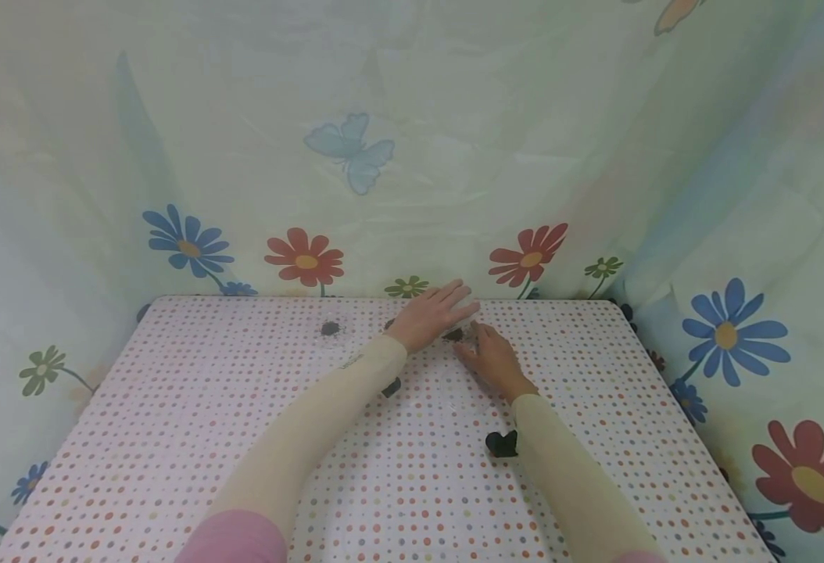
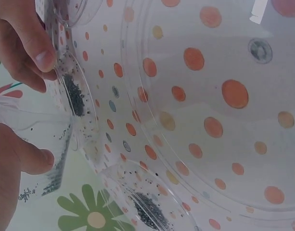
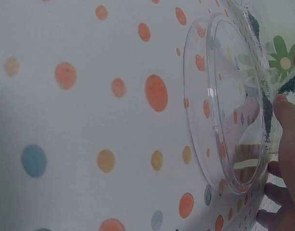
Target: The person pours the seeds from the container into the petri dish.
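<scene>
At the far edge of the table my left hand holds a clear container with dark grains inside, its thumb pressed on the side. The container is tilted over a small clear dish, which has a heap of dark grains in it. My right hand grips this dish at its right side, thumb at the rim and fingers curled. Another small dish with dark grains stands to the left, partly behind my left hand in the head view.
A large clear round dish lies on the near side of the small ones. Farther left is one more small dish with dark grains. The dotted tabletop ends at a flowered curtain.
</scene>
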The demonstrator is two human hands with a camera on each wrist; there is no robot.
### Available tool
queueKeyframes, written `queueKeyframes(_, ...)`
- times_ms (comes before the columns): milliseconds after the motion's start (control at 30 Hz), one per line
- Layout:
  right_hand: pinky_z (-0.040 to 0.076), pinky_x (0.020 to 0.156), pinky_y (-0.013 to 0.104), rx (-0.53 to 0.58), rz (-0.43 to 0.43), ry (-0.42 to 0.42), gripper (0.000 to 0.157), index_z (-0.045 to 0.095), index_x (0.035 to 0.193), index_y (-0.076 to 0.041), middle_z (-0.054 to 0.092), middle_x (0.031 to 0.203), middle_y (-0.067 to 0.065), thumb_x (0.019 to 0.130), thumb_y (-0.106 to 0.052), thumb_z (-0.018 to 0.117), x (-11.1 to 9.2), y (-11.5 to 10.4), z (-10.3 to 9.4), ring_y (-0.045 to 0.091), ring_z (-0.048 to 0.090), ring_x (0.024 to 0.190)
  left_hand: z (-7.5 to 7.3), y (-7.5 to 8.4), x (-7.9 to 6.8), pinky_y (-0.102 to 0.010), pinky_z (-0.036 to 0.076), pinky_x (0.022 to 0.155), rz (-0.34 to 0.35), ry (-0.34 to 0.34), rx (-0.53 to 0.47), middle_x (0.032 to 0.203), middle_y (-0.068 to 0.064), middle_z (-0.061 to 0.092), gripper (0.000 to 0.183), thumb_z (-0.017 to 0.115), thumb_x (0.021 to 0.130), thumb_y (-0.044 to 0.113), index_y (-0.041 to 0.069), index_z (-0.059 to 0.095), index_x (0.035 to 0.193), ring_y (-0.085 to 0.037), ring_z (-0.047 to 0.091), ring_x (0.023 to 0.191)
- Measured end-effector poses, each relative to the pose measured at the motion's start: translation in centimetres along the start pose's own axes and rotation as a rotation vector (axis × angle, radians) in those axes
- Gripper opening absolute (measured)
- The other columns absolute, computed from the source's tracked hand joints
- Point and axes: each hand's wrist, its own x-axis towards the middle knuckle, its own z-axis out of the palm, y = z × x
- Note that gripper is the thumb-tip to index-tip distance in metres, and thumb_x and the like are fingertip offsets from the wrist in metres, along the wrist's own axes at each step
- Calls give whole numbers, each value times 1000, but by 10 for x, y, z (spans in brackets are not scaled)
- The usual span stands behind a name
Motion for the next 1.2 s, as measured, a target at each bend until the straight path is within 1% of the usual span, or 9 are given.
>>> queueKeyframes(300, 29, 116, 57, 4, -3, -3, 75, 27, 150, -1, 31, 154, 23, 97, -48, 50, 0, 0, 0, 42, 33, 141, 0, -1, -1, -35, 32, 118, 19, 8, 15, 158, -1, 31, 63, 59, 95, 11, 30, 33, 150, -20, 23, 149)
queueKeyframes(500, 29, 115, 58, 2, -10, 4, 73, 29, 149, 0, 33, 153, 24, 97, -47, 51, -1, -1, -1, 43, 33, 140, -2, -1, -1, -34, 31, 119, 30, -14, 38, 159, -1, 29, 64, 58, 96, 11, 30, 31, 150, -19, 22, 149)
queueKeyframes(633, 29, 115, 58, 0, -12, 5, 73, 28, 150, -1, 33, 153, 24, 97, -46, 51, -2, -1, -2, 43, 33, 141, -2, -1, -1, -35, 33, 118, 24, -12, 25, 158, -2, 30, 66, 59, 95, 9, 29, 31, 151, -20, 23, 149)
queueKeyframes(767, 27, 116, 57, 10, -2, -7, 75, 24, 152, -3, 31, 155, 23, 97, -47, 51, -3, -1, -4, 41, 30, 143, -2, -2, -1, -37, 34, 118, -3, -4, -26, 158, -5, 31, 68, 59, 94, 6, 26, 30, 151, -22, 23, 149)
queueKeyframes(833, 25, 118, 57, 25, 6, -9, 76, 22, 153, -4, 30, 156, 21, 97, -47, 51, -4, -1, -5, 40, 28, 144, -2, -3, -1, -37, 33, 118, -26, 0, -61, 158, -5, 30, 68, 58, 94, 5, 25, 29, 151, -22, 22, 150)
queueKeyframes(933, 24, 118, 56, 50, 3, -11, 78, 18, 153, -3, 30, 156, 21, 97, -46, 51, -4, 0, -6, 40, 28, 144, -2, -4, -2, -38, 36, 116, -63, 14, -110, 158, -6, 31, 66, 58, 94, 6, 24, 30, 151, -23, 22, 149)
queueKeyframes(1067, 25, 118, 55, 69, -3, -23, 79, 16, 154, -4, 32, 155, 21, 97, -46, 51, -2, 2, -7, 39, 28, 144, -4, -6, -4, -39, 39, 114, -100, 12, -127, 157, -7, 31, 66, 60, 94, 8, 23, 31, 151, -24, 21, 150)
queueKeyframes(1200, 26, 117, 56, 63, -7, -33, 79, 15, 154, -4, 34, 154, 21, 97, -46, 51, 1, 4, -7, 39, 30, 144, -5, -7, -6, -39, 38, 115, -109, 5, -128, 158, -7, 31, 67, 60, 93, 9, 23, 30, 151, -25, 21, 150)
